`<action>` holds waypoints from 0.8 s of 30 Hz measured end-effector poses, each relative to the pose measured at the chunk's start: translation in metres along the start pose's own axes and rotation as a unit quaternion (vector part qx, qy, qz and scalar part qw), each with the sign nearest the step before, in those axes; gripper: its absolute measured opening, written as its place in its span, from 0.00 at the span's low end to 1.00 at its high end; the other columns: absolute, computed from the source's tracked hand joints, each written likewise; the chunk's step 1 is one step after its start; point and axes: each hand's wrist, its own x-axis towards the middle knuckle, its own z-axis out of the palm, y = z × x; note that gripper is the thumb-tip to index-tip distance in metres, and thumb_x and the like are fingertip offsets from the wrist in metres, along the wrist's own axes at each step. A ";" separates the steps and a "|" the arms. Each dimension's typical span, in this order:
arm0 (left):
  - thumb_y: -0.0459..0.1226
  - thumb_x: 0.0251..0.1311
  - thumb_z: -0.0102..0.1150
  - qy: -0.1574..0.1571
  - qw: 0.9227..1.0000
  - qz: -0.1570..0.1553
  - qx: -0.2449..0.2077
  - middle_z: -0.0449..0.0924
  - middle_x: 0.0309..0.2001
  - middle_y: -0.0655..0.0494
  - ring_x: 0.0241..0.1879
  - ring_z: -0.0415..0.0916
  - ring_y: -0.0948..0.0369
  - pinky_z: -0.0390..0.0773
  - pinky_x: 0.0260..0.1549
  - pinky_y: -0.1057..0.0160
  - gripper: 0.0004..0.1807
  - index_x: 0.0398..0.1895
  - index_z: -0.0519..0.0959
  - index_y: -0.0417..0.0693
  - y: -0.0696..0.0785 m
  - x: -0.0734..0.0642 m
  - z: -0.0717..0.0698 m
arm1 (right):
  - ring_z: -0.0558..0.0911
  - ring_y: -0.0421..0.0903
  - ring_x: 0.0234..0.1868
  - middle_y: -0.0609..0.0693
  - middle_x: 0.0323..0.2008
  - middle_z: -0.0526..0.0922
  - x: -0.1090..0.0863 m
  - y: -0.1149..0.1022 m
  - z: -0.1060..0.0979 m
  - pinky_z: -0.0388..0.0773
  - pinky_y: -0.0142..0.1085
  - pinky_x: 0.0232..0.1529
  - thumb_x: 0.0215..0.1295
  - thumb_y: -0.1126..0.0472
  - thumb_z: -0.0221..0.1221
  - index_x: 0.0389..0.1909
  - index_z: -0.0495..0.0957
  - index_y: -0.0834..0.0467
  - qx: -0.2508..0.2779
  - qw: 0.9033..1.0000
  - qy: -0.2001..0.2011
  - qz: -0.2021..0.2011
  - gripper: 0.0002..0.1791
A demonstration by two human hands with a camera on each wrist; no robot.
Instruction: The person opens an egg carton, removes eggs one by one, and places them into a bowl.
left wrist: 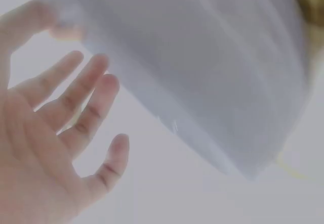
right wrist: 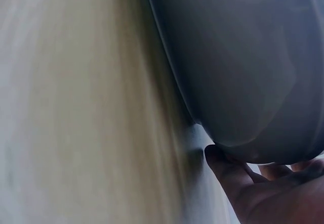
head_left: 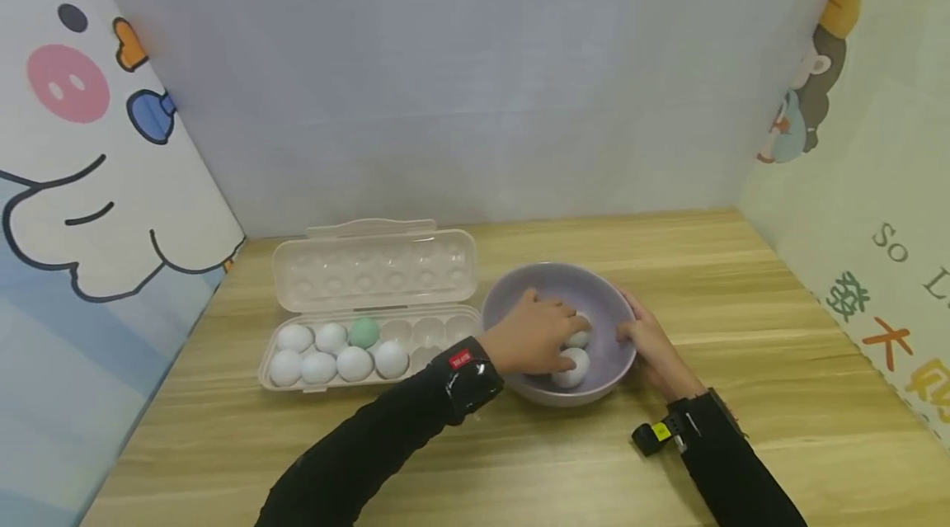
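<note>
I have the left hand (head_left: 530, 335) inside the purple bowl (head_left: 610, 314), grip released, fingers loosely spread and reaching to the 2 white eggs (head_left: 571, 369) I can see there. My right hand (head_left: 653, 345) grasps the bowl's right side, thumb over the rim, fingers outside. On the wood-grain tabletop (head_left: 534, 461), just left of the bowl, I see a plastic egg carton (head_left: 430, 329), lid (head_left: 374, 267) folded back, holding 6 more white eggs and 1 green egg (head_left: 364, 333).
</note>
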 end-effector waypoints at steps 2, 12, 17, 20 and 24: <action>0.51 0.53 0.57 0.029 0.999 -0.010 -0.023 0.72 0.51 0.60 0.52 0.65 0.60 0.63 0.48 0.53 0.25 0.55 0.68 0.57 -0.013 -0.017 -0.007 | 0.55 0.58 0.60 0.59 0.67 0.47 0.000 0.000 0.001 0.67 0.41 0.46 0.40 0.77 0.42 0.67 0.48 0.51 0.003 1.000 0.001 0.002 0.46; 0.43 0.50 0.61 0.047 0.991 -0.112 -0.055 0.76 0.45 0.55 0.46 0.70 0.55 0.68 0.44 0.50 0.20 0.48 0.74 0.50 -0.092 -0.121 0.011 | 0.55 0.57 0.57 0.59 0.66 0.47 -0.002 -0.001 0.001 0.65 0.39 0.43 0.39 0.78 0.40 0.67 0.48 0.53 0.014 1.000 -0.013 -0.008 0.46; 0.32 0.37 0.62 -0.012 0.988 -0.119 -0.099 0.75 0.32 0.55 0.34 0.71 0.56 0.73 0.35 0.56 0.15 0.34 0.76 0.46 -0.100 -0.144 0.020 | 0.54 0.58 0.57 0.60 0.66 0.46 -0.003 -0.001 0.000 0.66 0.38 0.40 0.39 0.77 0.40 0.67 0.47 0.53 0.001 1.000 -0.011 -0.002 0.46; 0.30 0.31 0.60 -0.037 0.982 -0.138 -0.125 0.71 0.26 0.57 0.28 0.68 0.58 0.71 0.29 0.59 0.12 0.25 0.73 0.46 -0.102 -0.150 0.022 | 0.55 0.59 0.57 0.61 0.66 0.45 -0.003 -0.001 -0.001 0.68 0.39 0.40 0.39 0.78 0.40 0.67 0.47 0.52 -0.002 1.000 -0.013 -0.002 0.46; 0.28 0.33 0.58 -0.023 0.981 -0.127 -0.143 0.68 0.24 0.58 0.27 0.66 0.60 0.70 0.29 0.60 0.10 0.21 0.70 0.46 -0.104 -0.153 0.025 | 0.54 0.58 0.58 0.60 0.66 0.45 -0.002 -0.002 0.000 0.67 0.39 0.41 0.40 0.78 0.40 0.67 0.46 0.52 0.000 1.000 -0.013 0.000 0.46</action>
